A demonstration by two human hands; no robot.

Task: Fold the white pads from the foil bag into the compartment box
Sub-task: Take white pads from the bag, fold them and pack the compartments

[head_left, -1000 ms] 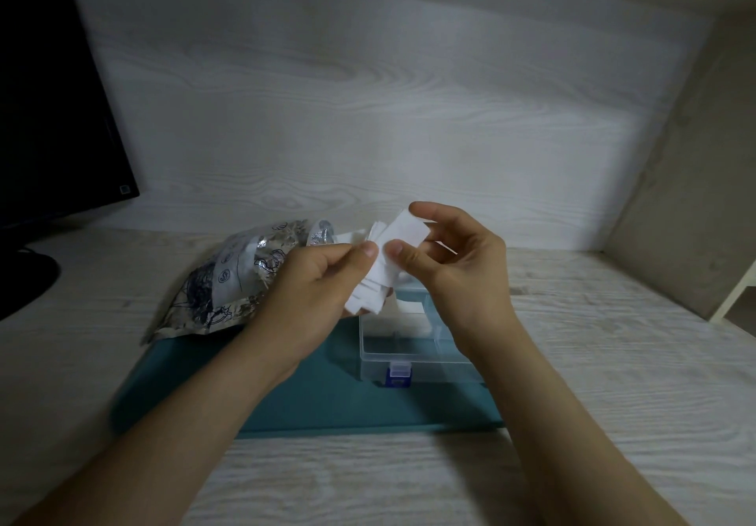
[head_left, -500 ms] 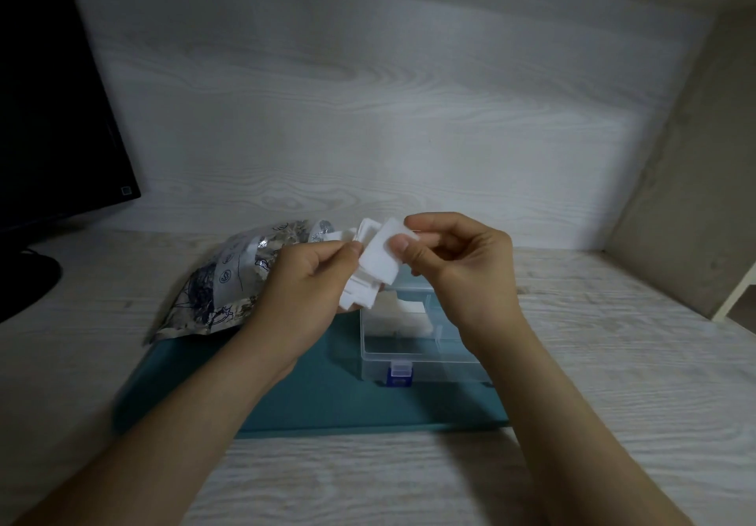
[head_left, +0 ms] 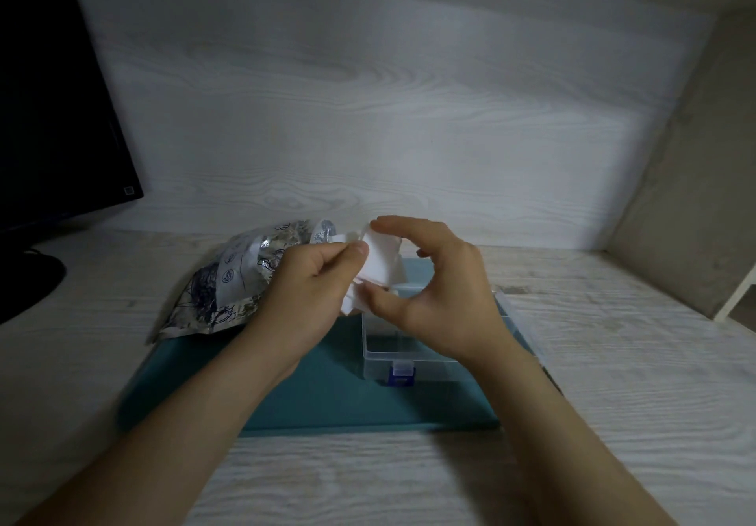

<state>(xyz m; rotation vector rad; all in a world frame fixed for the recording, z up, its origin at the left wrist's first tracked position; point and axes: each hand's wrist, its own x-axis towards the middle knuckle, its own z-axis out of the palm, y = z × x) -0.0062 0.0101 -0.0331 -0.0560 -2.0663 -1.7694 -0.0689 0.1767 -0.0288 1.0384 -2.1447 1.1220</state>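
Observation:
A white pad (head_left: 382,261) is held up between both hands above the clear compartment box (head_left: 392,351). My left hand (head_left: 311,284) pinches its left side with thumb and fingers, along with more white pads below it. My right hand (head_left: 433,292) pinches the same pad from the right, forefinger on its top edge and thumb at its lower edge. The box stands open on a teal mat (head_left: 327,394), with a blue latch at its front. The silver foil bag (head_left: 229,280) lies to the left, partly behind my left hand.
A dark monitor (head_left: 53,116) and its round base stand at the far left. A wood-grain back wall runs behind the desk and a side panel (head_left: 687,198) closes the right. The box's clear lid (head_left: 519,321) lies open to the right.
The pad has been bent over; my right forefinger moved over its top edge and the thumb dropped under it. Both hands sank slightly towards the box.

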